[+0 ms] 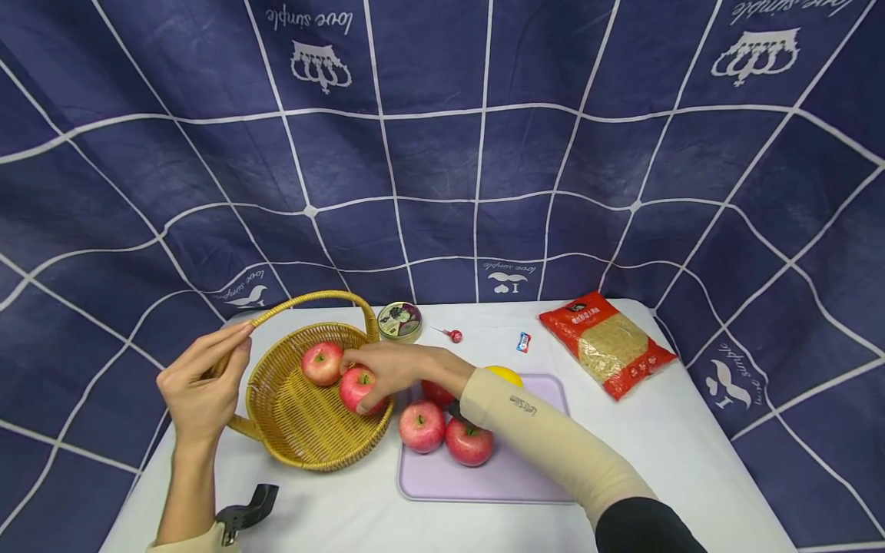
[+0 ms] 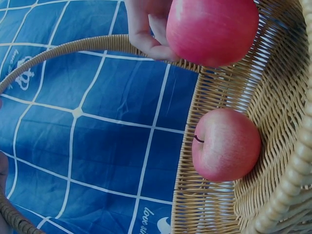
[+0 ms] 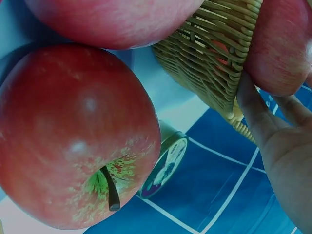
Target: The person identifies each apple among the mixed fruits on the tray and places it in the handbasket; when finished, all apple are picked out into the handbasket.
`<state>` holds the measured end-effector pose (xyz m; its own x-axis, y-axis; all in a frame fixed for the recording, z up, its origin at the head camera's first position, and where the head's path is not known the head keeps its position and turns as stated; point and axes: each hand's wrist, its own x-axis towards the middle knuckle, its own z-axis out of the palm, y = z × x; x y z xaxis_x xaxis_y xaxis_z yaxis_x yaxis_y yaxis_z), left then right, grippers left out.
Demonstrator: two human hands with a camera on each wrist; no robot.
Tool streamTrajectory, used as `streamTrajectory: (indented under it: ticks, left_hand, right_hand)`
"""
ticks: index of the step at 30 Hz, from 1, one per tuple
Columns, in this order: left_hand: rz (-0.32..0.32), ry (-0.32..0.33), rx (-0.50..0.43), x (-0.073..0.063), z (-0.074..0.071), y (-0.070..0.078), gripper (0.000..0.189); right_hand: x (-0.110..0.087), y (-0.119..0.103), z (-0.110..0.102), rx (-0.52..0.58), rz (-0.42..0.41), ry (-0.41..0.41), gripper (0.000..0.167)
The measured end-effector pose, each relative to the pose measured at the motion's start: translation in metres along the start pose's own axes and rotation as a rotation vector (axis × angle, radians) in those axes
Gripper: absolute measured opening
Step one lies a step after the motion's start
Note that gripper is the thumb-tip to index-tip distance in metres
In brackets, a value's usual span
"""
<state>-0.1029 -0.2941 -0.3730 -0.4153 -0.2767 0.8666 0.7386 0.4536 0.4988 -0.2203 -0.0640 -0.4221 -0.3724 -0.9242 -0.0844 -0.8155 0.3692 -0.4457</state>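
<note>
My left hand point(image 1: 203, 388) grips the handle of a round wicker basket point(image 1: 314, 442). Inside the basket, against its far side, lies a red apple point(image 1: 321, 363), also visible in the left wrist view. My right hand point(image 1: 408, 365) reaches across the tray and holds a second apple point(image 1: 356, 386) between thumb and fingers, over the basket's right side. In the left wrist view this held apple point(image 2: 213, 31) appears at the basket's rim. Beside the basket, several more apples point(image 1: 422, 426) sit on a lilac tray point(image 1: 484, 491), partly hidden by the right forearm.
A yellow fruit point(image 1: 506, 375) shows behind the right forearm on the tray. Along the back of the white table stand a round tin point(image 1: 399, 322), a red lollipop point(image 1: 453, 336) and a small wrapped sweet point(image 1: 523, 342). A red bag of grain-like food point(image 1: 608, 344) lies at the right.
</note>
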Motion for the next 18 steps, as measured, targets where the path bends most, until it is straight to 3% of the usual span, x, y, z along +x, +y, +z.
streamTrajectory:
  ticks: [18]
  left_hand:
    - [-0.004, -0.003, -0.003, 0.000, -0.001, 0.000, 0.011]
  right_hand:
    - [0.020, 0.005, 0.005, -0.027, 0.048, -0.035, 0.063]
